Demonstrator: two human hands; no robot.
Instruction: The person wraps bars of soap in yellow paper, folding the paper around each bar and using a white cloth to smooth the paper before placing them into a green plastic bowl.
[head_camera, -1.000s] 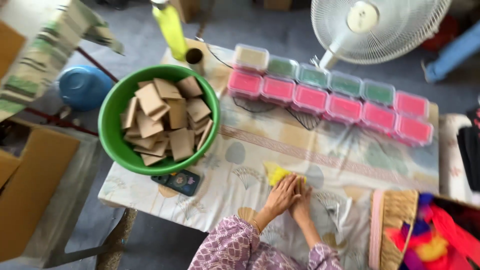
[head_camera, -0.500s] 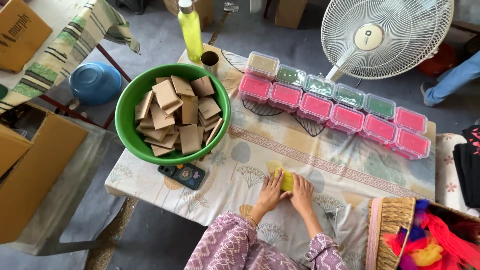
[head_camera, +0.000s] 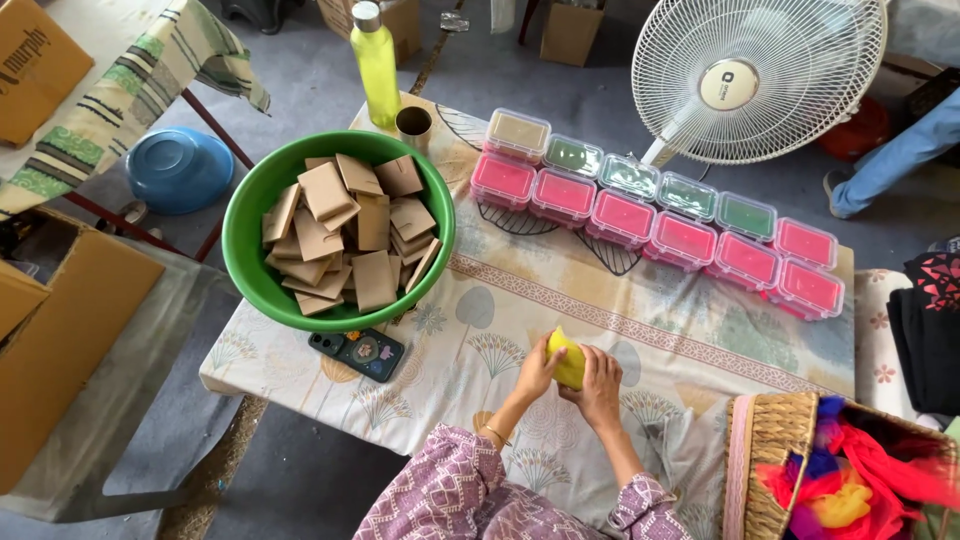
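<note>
Both hands close around a small yellow block (head_camera: 568, 360) on a cloth-covered table (head_camera: 690, 330), the left hand (head_camera: 537, 371) gripping its near-left side and the right hand (head_camera: 600, 385) cupping its right side. The block sits just right of a dark phone (head_camera: 358, 353), which lies below a green bowl (head_camera: 250, 240) of brown cards (head_camera: 350, 230). Beyond the block run two rows of lidded plastic boxes (head_camera: 660, 215), pink and green, before a white fan (head_camera: 755, 75).
</note>
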